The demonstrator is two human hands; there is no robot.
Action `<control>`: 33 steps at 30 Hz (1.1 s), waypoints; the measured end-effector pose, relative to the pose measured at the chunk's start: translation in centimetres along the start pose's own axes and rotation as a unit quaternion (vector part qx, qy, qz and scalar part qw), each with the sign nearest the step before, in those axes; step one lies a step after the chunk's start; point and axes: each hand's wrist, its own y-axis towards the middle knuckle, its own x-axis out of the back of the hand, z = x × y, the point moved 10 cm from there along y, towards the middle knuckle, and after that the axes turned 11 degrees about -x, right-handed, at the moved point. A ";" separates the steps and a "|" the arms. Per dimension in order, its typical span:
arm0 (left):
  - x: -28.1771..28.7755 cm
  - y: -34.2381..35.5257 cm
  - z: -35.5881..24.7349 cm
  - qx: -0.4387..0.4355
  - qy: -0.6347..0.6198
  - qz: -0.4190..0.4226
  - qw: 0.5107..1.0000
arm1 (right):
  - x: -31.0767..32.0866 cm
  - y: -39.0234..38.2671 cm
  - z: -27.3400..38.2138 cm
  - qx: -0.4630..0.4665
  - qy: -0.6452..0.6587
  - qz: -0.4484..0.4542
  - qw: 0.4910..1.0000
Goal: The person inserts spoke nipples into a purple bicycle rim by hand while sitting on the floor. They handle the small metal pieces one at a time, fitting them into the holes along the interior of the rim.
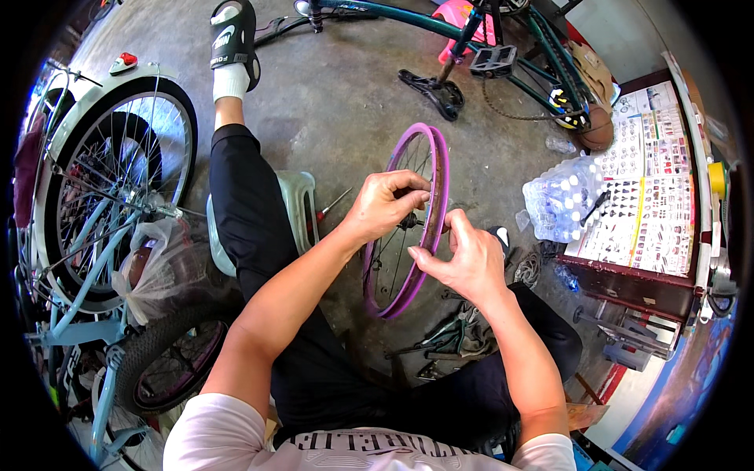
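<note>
Upright in front of me is a bicycle wheel with a purple rim, no tyre on it, spokes running to a dark hub. The rim's bare channel faces toward me and looks brownish inside. My left hand is closed at the rim's left side, its thumb and fingertips pinched at the edge. On the other side, my right hand has its thumb across the rim and its index finger bent against the right edge. Whether either hand also holds something small is hidden.
Tools lie on the floor below the wheel, with a screwdriver beside a pale stool. Bicycles stand left, near a loose tyre. A dark green bicycle frame is ahead; wrapped bottles and a chart-topped cabinet are right.
</note>
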 end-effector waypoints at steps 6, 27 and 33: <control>-0.2 -0.6 0.6 0.036 -0.006 -0.026 0.999 | -0.2 0.0 0.0 0.000 -0.002 0.002 1.000; 0.0 -0.4 0.7 -0.013 -0.006 -0.056 0.998 | -0.3 0.2 -0.5 -0.013 0.003 0.008 1.000; 0.2 -0.9 -0.3 -0.038 0.038 -0.097 0.994 | -0.4 0.2 -0.1 -0.011 0.000 0.023 1.000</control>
